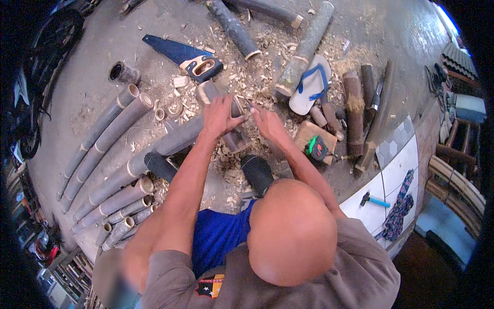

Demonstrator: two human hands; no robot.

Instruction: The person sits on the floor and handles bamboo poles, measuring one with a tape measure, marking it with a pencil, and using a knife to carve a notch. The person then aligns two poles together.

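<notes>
At the frame's centre we see the left hand (221, 117) spread over a dark bamboo piece (236, 139), whether grasping or merely pressing we cannot tell; the right hand (266, 123) closes around a slim tool (251, 104), its kind unclear. For clean work, we brace the piece firmly and direct the tip away from the left hand.
</notes>
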